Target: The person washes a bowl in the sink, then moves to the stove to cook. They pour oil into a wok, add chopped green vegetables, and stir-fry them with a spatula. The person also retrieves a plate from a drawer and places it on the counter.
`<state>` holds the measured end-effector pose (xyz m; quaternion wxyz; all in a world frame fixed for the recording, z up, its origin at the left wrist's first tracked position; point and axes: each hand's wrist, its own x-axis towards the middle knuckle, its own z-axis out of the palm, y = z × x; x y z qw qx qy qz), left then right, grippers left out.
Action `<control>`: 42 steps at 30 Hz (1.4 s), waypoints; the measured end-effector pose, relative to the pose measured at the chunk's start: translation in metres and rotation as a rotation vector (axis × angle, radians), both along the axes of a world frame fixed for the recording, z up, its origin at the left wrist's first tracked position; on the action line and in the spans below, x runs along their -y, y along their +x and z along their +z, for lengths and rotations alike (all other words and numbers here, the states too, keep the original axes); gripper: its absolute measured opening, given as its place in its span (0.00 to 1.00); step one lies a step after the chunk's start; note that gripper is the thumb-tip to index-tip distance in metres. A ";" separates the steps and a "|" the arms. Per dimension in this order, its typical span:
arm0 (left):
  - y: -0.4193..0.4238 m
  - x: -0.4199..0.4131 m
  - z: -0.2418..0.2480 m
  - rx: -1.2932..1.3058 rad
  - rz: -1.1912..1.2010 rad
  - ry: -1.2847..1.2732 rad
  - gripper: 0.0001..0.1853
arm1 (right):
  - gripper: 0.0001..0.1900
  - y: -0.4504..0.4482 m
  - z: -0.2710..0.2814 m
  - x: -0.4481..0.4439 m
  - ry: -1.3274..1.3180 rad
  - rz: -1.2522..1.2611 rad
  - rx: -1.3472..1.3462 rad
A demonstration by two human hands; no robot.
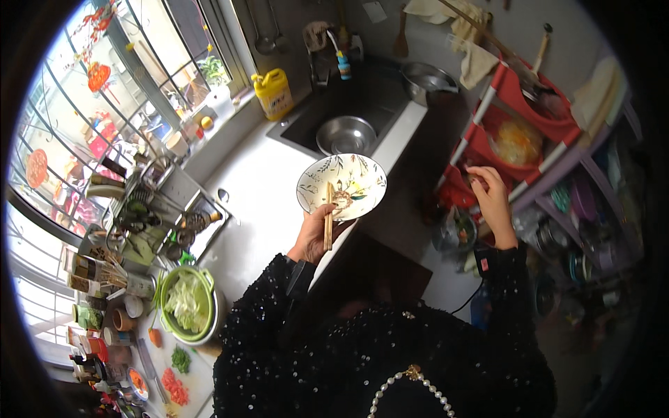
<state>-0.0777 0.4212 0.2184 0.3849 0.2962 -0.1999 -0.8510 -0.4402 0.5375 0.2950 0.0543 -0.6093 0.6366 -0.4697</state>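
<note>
My left hand [313, 232] grips a white bowl [366, 180] with a printed plant pattern. Its thumb presses a pair of wooden chopsticks [328, 230] against the near rim, and the tips reach inside. The bowl is tilted towards me over the front edge of the white counter [251, 162], short of the sink. Off to the right, my right hand [491, 201] is raised with loosely bent fingers beside a red storage rack [502, 99]. I see nothing held in it.
A steel basin [346, 137] sits in the dark sink [300, 125], near a yellow jug [273, 95]. At left stand a dish rack [209, 230], a green colander [211, 313] of leafy vegetable and several jars. A knife [148, 360] and chopped food [174, 386] lie on a cutting board [196, 376].
</note>
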 end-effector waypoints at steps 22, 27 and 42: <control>-0.154 0.277 -0.062 0.087 0.249 0.126 0.24 | 0.38 -0.063 -0.126 0.663 0.639 0.781 -0.360; -0.175 0.277 -0.067 0.120 0.392 0.240 0.24 | 0.41 -0.025 -0.176 0.766 0.583 0.930 -0.265; -0.268 0.327 -0.115 0.120 0.582 0.150 0.29 | 0.38 -0.037 -0.164 0.768 0.583 1.025 -0.414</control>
